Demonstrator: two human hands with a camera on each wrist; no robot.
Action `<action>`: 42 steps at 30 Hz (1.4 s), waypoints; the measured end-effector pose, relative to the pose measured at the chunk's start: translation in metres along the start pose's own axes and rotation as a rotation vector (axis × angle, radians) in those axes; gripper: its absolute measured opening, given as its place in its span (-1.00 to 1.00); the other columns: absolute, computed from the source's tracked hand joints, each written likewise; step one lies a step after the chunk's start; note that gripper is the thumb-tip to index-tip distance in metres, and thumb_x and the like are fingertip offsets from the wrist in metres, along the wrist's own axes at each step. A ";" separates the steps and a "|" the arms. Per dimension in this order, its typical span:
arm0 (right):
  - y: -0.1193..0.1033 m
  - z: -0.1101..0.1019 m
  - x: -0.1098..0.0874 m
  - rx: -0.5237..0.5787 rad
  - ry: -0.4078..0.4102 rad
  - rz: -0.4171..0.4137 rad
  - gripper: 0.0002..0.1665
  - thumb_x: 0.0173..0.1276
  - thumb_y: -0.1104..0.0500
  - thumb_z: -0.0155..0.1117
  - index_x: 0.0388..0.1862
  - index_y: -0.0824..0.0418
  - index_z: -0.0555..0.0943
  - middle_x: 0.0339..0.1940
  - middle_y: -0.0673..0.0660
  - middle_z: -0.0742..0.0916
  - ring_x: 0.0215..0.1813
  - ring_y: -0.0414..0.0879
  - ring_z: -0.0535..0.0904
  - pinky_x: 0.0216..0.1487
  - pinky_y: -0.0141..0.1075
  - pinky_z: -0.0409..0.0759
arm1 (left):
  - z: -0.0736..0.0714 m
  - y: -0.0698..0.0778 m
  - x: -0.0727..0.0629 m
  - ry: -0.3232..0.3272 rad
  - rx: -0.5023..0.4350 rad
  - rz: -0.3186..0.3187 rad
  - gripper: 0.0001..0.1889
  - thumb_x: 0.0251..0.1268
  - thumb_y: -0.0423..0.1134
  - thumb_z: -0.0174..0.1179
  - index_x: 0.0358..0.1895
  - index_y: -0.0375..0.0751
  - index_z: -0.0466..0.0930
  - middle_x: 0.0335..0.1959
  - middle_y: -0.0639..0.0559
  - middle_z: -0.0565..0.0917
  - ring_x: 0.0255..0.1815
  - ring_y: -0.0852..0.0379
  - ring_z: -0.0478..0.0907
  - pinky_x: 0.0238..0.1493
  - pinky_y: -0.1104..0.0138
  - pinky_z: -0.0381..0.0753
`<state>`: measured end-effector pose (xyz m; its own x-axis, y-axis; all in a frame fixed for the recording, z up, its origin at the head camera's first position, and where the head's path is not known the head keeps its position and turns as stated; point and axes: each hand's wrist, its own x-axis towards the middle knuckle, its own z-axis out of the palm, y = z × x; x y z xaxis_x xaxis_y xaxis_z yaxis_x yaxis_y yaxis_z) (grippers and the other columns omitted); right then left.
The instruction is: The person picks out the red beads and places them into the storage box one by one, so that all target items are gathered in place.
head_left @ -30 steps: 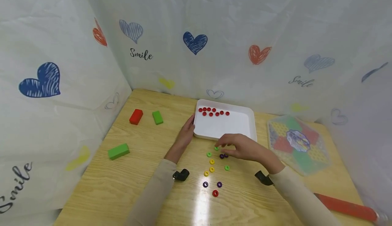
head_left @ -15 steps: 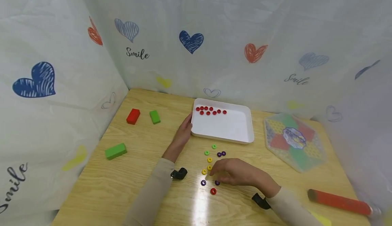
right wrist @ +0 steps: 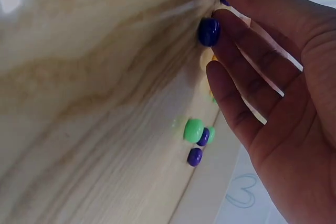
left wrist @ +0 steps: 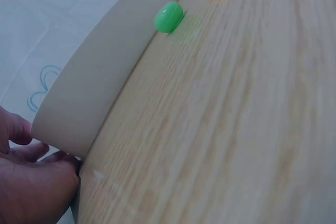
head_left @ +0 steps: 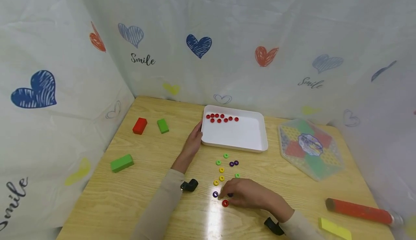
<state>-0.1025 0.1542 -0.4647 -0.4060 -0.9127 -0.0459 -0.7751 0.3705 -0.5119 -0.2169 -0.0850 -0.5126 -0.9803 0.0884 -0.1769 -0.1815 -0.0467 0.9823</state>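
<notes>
The left hand grips the left end of a white tray; in the left wrist view its thumb and fingers meet at the tray corner. Several red ring beads lie along the tray's far side. Low over the table, the right hand reaches around a loose red bead. In the right wrist view the thumb tip overlaps that bead and the other fingers are spread, near a dark purple bead. A second purple bead lies by the index fingertip.
Between tray and right hand lie yellow beads, green beads and purple beads. A red block and green blocks are at left. At right are a hexagonal bead case, a red tube and a yellow piece.
The right hand has moved from beside the tray toward the near side of the table, down to the loose red bead. The left hand keeps its grip on the tray.
</notes>
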 end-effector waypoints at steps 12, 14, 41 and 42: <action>-0.009 0.014 -0.005 -0.017 0.051 -0.023 -0.76 0.30 0.12 0.34 -0.05 -0.09 0.67 -0.14 -0.23 0.67 -0.08 -0.43 0.52 -0.02 -0.62 0.45 | 0.001 0.000 0.000 0.010 -0.010 -0.001 -0.47 0.57 -0.19 -0.30 0.54 0.15 -0.02 0.55 0.19 0.04 0.55 0.24 -0.10 0.53 0.26 -0.04; -0.010 0.016 -0.005 -0.022 0.059 -0.028 -0.78 0.30 0.12 0.34 -0.08 -0.09 0.67 -0.15 -0.23 0.66 -0.09 -0.44 0.53 -0.02 -0.63 0.45 | 0.001 0.000 0.000 0.011 -0.014 0.011 -0.47 0.57 -0.20 -0.30 0.54 0.12 -0.02 0.55 0.17 0.04 0.55 0.21 -0.10 0.53 0.24 -0.04; 0.003 -0.017 -0.011 0.105 0.111 0.118 -0.83 0.28 0.20 0.35 -0.15 0.03 0.65 -0.14 -0.15 0.65 -0.10 -0.34 0.54 -0.06 -0.40 0.58 | 0.000 0.000 0.001 0.006 -0.011 -0.002 -0.47 0.57 -0.19 -0.30 0.54 0.15 -0.02 0.54 0.23 0.05 0.53 0.29 -0.09 0.52 0.30 -0.03; 0.007 -0.021 -0.011 0.114 0.121 0.127 -0.83 0.28 0.21 0.34 -0.15 0.04 0.65 -0.14 -0.14 0.65 -0.10 -0.33 0.54 -0.06 -0.38 0.59 | 0.000 0.000 0.001 0.007 -0.010 0.000 -0.47 0.57 -0.19 -0.30 0.54 0.15 -0.02 0.54 0.23 0.05 0.53 0.28 -0.09 0.52 0.29 -0.02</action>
<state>-0.1135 0.1708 -0.4502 -0.5571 -0.8303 -0.0166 -0.6570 0.4529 -0.6026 -0.2174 -0.0848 -0.5129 -0.9807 0.0817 -0.1775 -0.1824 -0.0571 0.9816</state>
